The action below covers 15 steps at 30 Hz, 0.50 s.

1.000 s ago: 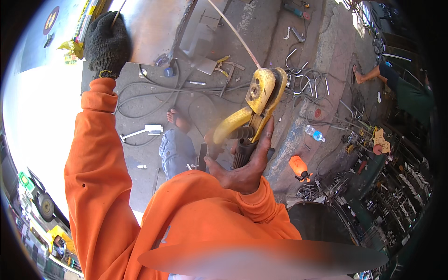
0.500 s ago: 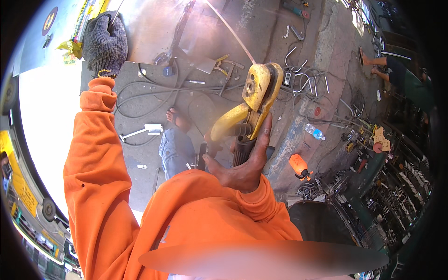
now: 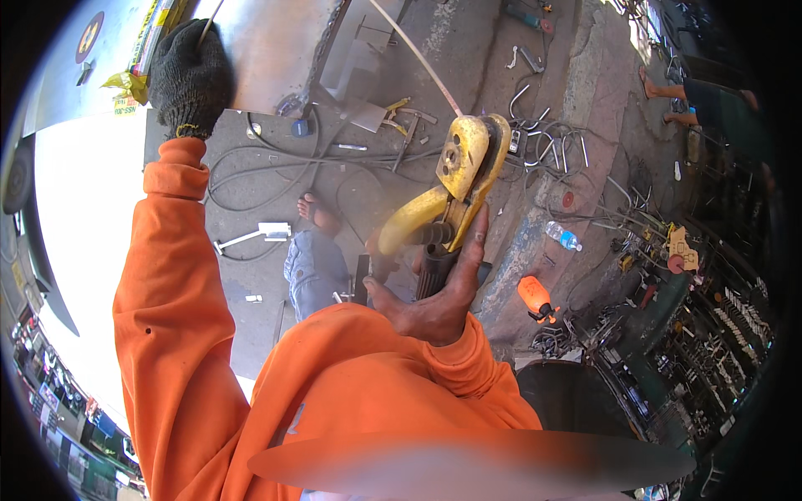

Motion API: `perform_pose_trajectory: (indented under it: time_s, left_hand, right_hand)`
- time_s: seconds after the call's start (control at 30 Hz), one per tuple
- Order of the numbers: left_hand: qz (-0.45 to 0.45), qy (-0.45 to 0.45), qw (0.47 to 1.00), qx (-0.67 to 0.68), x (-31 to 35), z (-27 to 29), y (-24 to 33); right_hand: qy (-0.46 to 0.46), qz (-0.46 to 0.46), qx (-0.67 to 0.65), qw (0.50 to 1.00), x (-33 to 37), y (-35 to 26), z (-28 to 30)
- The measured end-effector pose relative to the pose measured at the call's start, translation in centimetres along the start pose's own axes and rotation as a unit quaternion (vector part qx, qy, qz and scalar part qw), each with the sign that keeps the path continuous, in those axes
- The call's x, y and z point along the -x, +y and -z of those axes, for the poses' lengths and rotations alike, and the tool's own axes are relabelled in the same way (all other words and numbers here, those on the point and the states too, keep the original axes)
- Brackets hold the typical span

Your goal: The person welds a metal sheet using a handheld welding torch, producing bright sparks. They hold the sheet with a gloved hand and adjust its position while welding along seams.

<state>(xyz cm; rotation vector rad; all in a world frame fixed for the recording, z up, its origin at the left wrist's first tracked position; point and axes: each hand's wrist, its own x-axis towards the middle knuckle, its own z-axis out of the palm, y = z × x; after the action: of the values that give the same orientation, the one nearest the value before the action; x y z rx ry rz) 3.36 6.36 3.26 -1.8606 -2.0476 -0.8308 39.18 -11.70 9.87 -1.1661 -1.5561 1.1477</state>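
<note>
A dark knitted glove covers my left hand [image 3: 190, 79]. Its fingers are closed around a thin rod [image 3: 210, 22], whose upper part runs out of the picture. The hand is over the left part of a shiny metal sheet [image 3: 267, 63]. Bare, my right hand [image 3: 439, 305] grips the dark ribbed handle of a yellow welding electrode holder [image 3: 462, 159]. A slim welding electrode [image 3: 413, 50] is clamped in its jaws and slants up and left past the upper edge, so its tip is hidden.
Cables [image 3: 276, 154] loop across the floor below the sheet. A yellow-handled clamp [image 3: 405, 117] lies nearby. To the right are bent metal tubes [image 3: 547, 146], a water bottle [image 3: 564, 236] and an orange bottle [image 3: 536, 298]. Another person's bare legs [image 3: 668, 88] show at the upper right.
The bright glow and haze at the top have faded. Both hands keep nearly the same place and grip. A yellow vehicle at the left has gone from view; the other person's legs have shifted slightly.
</note>
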Motion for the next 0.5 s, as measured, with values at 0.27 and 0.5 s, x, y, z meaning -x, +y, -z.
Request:
perform_pose_trajectory:
  time_s: [0.27, 0.5]
  left_hand:
    - [-0.004, 0.000, 1.000, -0.006, 0.08, 0.08, -0.02]
    - [-0.055, 0.038, 0.997, -0.031, 0.27, -0.63, -0.78]
  right_hand:
    - [-0.005, -0.026, -0.011, 1.000, 0.42, 0.28, -0.16]
    - [-0.007, -0.055, 0.002, 0.998, 0.74, -0.08, 0.09]
